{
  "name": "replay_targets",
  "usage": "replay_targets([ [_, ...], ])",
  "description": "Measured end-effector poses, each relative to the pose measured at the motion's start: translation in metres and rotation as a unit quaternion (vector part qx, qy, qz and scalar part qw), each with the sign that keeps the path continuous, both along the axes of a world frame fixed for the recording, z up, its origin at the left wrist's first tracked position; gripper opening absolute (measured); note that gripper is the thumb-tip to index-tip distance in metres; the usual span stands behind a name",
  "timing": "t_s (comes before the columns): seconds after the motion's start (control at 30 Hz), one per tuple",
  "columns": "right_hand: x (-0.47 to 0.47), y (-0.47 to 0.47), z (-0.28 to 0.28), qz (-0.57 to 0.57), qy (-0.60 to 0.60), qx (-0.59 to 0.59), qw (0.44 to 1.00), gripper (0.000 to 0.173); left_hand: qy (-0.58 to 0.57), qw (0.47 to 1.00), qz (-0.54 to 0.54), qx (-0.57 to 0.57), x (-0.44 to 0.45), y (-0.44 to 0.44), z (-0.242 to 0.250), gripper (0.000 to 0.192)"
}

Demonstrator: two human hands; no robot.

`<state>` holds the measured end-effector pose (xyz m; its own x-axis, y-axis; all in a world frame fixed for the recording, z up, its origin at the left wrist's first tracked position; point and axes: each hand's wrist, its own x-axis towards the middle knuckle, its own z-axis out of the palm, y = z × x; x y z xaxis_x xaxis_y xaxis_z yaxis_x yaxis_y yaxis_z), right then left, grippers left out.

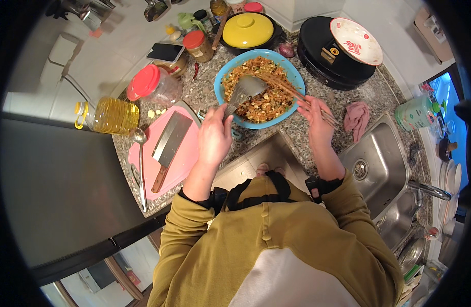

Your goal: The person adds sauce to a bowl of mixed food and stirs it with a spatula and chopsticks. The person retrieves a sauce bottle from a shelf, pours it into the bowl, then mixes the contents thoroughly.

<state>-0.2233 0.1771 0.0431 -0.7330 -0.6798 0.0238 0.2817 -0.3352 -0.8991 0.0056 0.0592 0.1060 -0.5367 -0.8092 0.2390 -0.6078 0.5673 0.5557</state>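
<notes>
A blue basin (299, 78) stands on the granite counter, filled with an orange-brown chopped food mixture (264, 110). My left hand (215, 132) grips the handle of a metal spatula (247, 86), whose wide blade rests in the mixture. In my right hand (317, 117) is a pair of wooden chopsticks (293, 91); their tips reach into the food near the basin's middle. Left of my left hand lies a pink cutting board (185, 161) bearing a cleaver (172, 140) with a wooden handle. A long metal spoon (142, 169) lies along the board's left side.
An oil bottle (116, 115), a red-lidded plastic jar (164, 86) and a phone on a jar (165, 52) stand left. Behind are a yellow-lidded pot (247, 30) and a black round appliance (316, 50) with a plate (356, 41). A pink cloth (356, 118) lies beside the steel sink (377, 153).
</notes>
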Motion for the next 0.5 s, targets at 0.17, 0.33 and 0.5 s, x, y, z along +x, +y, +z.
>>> replay_targets([
  [0.17,0.017,0.016,0.005,0.105,0.046,-0.077,0.99,0.026,-0.005,0.999,0.027,0.017,-0.008,-0.003,0.0,0.031],
  [0.33,0.014,0.009,-0.008,0.086,0.038,-0.047,0.995,0.03,0.038,0.998,0.033,0.046,-0.01,-0.006,-0.002,0.03],
  [0.5,-0.024,0.01,-0.014,0.004,0.017,0.02,1.0,0.029,0.088,0.995,0.005,0.044,0.003,-0.011,-0.018,0.028],
])
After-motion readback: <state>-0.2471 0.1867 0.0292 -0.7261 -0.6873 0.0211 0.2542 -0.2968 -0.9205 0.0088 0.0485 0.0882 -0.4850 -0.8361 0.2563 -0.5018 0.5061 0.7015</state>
